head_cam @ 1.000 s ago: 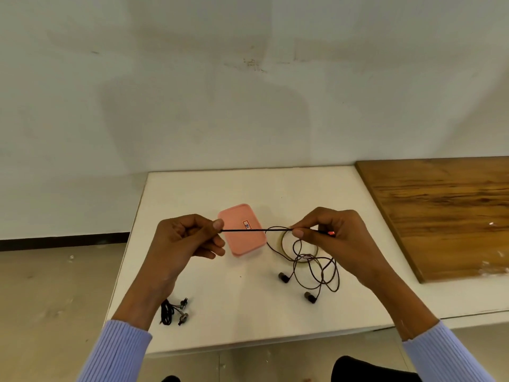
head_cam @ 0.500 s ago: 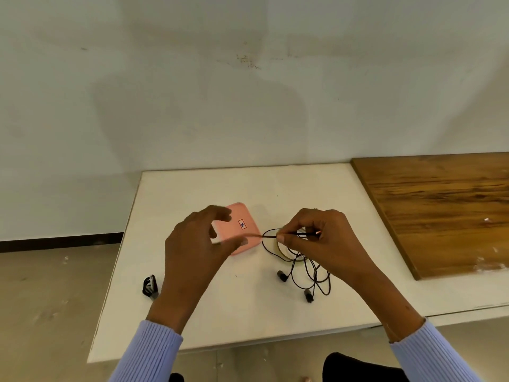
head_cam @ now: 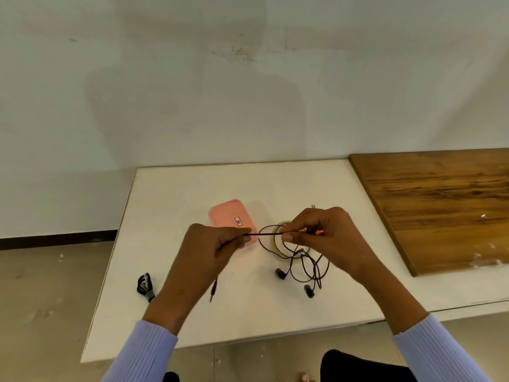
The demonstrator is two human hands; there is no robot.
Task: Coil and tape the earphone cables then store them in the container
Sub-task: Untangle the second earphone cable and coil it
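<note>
Both hands hold a black earphone cable (head_cam: 308, 267) above the white table (head_cam: 170, 205). My left hand (head_cam: 212, 246) pinches one stretch of it, and the plug end hangs below that hand. My right hand (head_cam: 322, 235) pinches a loop of the cable; loose loops and two earbuds dangle down to the table beneath it. A roll of clear tape (head_cam: 281, 241) lies under the loops. A pink lidded container (head_cam: 234, 219) sits just behind my left hand. A second earphone, coiled into a bundle (head_cam: 144, 285), lies near the table's left edge.
A brown wooden board (head_cam: 440, 199) adjoins the white table on the right. A white wall rises behind the table. Floor shows to the left and below the front edge.
My left hand moved toward my right hand and took hold of the cable again closer in. The straight stretch between my hands is shorter, and the plug end now hangs free.
</note>
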